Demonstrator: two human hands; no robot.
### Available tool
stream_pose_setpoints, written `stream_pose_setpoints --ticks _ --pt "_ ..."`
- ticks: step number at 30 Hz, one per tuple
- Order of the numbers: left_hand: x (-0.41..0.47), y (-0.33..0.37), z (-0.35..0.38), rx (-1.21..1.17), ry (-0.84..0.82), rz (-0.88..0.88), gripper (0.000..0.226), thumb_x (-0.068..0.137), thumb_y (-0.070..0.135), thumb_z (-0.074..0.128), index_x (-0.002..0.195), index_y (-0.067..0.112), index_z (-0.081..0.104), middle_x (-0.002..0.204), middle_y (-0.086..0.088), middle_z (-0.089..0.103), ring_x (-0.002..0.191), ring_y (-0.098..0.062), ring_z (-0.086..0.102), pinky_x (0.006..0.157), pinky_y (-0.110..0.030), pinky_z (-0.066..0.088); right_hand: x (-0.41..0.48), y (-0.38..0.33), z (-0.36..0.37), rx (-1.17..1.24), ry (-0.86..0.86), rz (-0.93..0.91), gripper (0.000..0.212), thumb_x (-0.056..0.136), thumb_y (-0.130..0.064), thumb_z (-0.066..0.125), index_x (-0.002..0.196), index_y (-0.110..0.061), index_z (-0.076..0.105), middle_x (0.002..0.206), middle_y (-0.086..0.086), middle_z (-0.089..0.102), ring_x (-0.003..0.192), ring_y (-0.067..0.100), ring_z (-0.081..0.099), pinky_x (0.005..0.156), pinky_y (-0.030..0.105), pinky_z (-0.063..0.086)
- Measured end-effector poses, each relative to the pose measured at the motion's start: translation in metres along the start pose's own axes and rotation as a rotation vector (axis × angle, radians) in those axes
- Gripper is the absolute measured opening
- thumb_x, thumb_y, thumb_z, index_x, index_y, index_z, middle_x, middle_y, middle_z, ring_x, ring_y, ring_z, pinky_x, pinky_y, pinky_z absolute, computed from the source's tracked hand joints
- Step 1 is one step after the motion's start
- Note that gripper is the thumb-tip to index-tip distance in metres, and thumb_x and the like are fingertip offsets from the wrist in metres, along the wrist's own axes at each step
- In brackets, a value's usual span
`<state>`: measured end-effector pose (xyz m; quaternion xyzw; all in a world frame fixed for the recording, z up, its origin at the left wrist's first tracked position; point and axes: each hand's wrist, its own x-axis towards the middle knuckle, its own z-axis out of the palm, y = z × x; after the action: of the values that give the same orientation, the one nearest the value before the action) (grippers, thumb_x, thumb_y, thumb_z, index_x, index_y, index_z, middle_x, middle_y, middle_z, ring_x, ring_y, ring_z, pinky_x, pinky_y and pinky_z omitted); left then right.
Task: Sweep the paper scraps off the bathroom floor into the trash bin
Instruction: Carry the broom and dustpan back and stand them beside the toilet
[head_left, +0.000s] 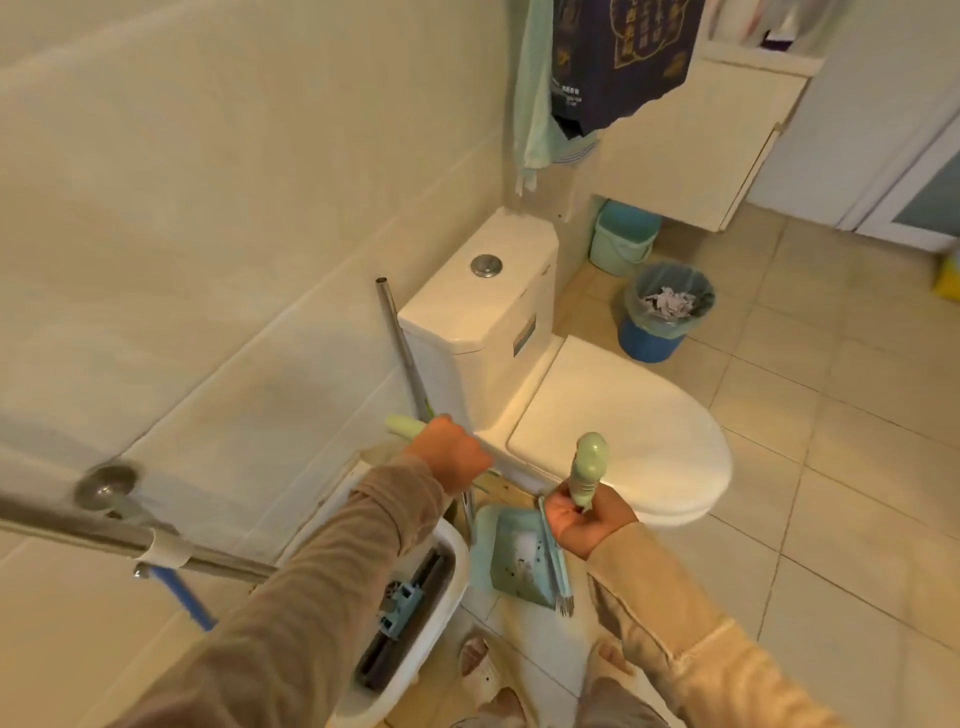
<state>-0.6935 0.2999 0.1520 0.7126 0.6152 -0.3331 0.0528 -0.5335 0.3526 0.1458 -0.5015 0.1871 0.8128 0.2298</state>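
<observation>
Floor (831, 467) of beige tile, seen from above by a person standing at the toilet's left side. White toilet (618, 447) in mid-frame, lid down, tank against the tiled wall. Pale wall cabinet (691, 150) upper right, with a green bucket (621, 249) tucked under it. White mop bucket (457, 571) on the floor at lower left, just beside the toilet base, partly hidden by the left sleeve. Steel rail (104, 535) crosses the near left foreground, blurred. Thin steel pole (397, 343) stands tilted next to the tank.

Blue trash bin (649, 343) with a clear liner stands on the floor right of the tank, near the green bucket and well apart from both hands. Paper scraps (667, 304) lie inside it, a crumpled pale heap.

Teal dustpan (511, 566) hangs low between mop bucket and toilet bowl, its tray facing the camera, comb teeth along its lower right edge. A pale patch and dark specks sit in the tray; cannot tell whether that is paper.

Right hand (587, 525): fingers wrapped round the lower end of the dustpan handle (589, 467), pale green, pointing upward. Left hand (452, 460): fingers clenched round a matching pale green broom grip (408, 426), whose tip sticks out to the left; its lower end is hidden. Slippered foot (478, 662) at the bottom edge.
</observation>
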Motion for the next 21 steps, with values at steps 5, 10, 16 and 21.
stream_pose_setpoints --ticks 5,10,16,21 --pt "0.016 -0.004 0.0 0.045 0.058 0.058 0.027 0.094 0.025 0.05 0.118 0.015 0.057 0.112 -0.008 0.067 0.104 -0.029 0.063 0.087 -0.039 0.047 -0.001 -0.005 -0.005 0.222 0.016 -0.047 0.038 0.096 -0.006 0.039 0.058 -0.012 0.032 0.035 0.006 0.04 0.035 0.007 0.041 0.029 0.011 0.031" --pt "0.024 -0.011 -0.006 0.122 0.104 0.175 0.025 0.094 0.022 0.053 0.117 0.013 0.058 0.11 -0.01 0.068 0.1 -0.03 0.064 0.089 -0.041 0.047 -0.018 -0.008 0.0 0.325 -0.1 -0.095 0.026 0.061 0.01 0.039 0.056 -0.013 0.028 0.026 0.005 0.032 0.049 0.005 0.025 0.041 0.012 0.027" --pt "0.039 -0.038 -0.013 0.265 0.107 0.228 0.028 0.097 0.018 0.047 0.123 0.011 0.054 0.114 -0.012 0.066 0.106 -0.033 0.063 0.089 -0.041 0.049 0.014 0.009 0.005 -0.024 -0.019 0.07 0.031 0.088 -0.002 0.033 0.058 -0.011 0.032 0.025 0.007 0.032 0.015 0.013 0.031 0.026 0.002 0.023" --pt "0.046 -0.049 -0.001 0.3 0.018 0.145 0.022 0.098 0.012 0.045 0.115 0.008 0.059 0.119 -0.008 0.065 0.108 -0.028 0.06 0.099 -0.034 0.041 0.054 0.024 0.026 -0.123 -0.02 0.086 0.036 0.095 -0.009 0.031 0.059 -0.008 0.036 0.027 0.009 0.035 0.013 0.014 0.03 0.024 0.005 0.022"
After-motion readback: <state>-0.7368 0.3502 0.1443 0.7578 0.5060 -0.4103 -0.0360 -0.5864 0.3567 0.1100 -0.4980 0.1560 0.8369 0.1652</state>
